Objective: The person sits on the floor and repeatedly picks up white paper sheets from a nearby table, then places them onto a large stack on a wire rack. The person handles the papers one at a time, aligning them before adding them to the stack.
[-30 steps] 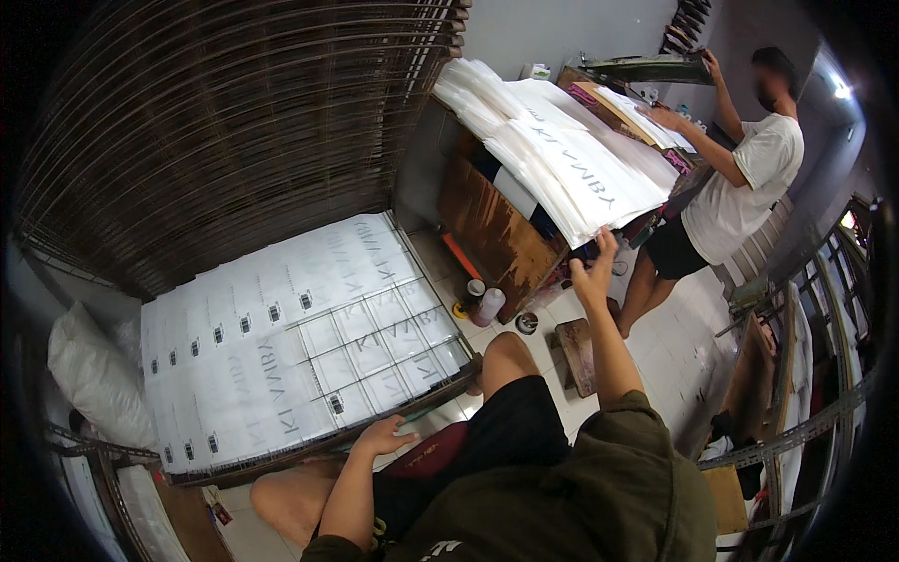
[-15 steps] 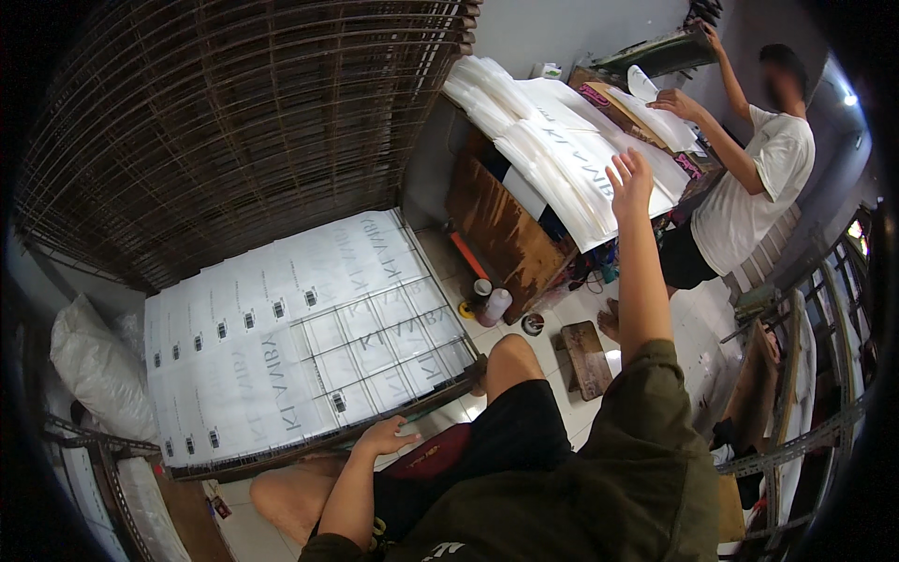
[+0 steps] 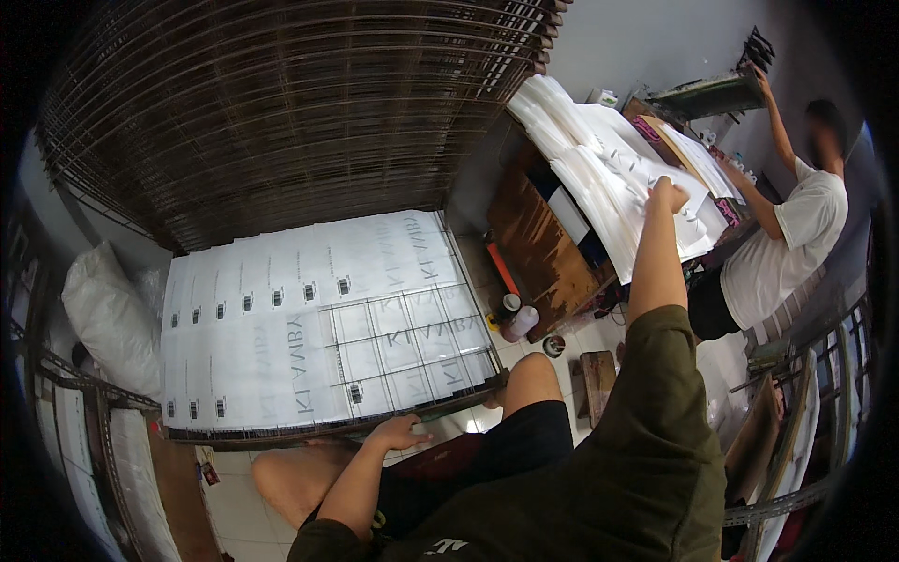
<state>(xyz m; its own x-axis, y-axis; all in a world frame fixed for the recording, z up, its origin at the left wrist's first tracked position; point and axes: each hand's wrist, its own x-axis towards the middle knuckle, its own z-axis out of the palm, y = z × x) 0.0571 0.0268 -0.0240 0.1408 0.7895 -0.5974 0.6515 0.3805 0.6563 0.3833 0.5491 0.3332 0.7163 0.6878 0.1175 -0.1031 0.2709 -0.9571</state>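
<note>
My right hand (image 3: 668, 194) reaches out to the far right, its fingers closed on the edge of a white printed sheet (image 3: 691, 167) at the top of a loose stack (image 3: 585, 169). The sheet is slightly bent and blurred near the hand. Close to the front edge of a wire drying rack (image 3: 449, 391), my left hand (image 3: 398, 432) hangs over my leg, fingers stretched and holding nothing. White sheets (image 3: 281, 267) with dark lettering and small black blocks lie in overlapping rows on that rack. Part of a wire grid shows among them at the right.
Raised wire racks (image 3: 281, 112) tilt up behind the sheets. A wooden cabinet (image 3: 538, 229), a bottle (image 3: 521, 323) and a low wooden stool (image 3: 596, 379) stand to the right. A co-worker (image 3: 791, 225) works beyond the stack. A stuffed plastic bag (image 3: 108, 318) sits at left.
My right hand has come down onto the stack and closed on a sheet. My left hand stays near the rack edge. The co-worker's near arm has shifted, and the whole view has turned slightly.
</note>
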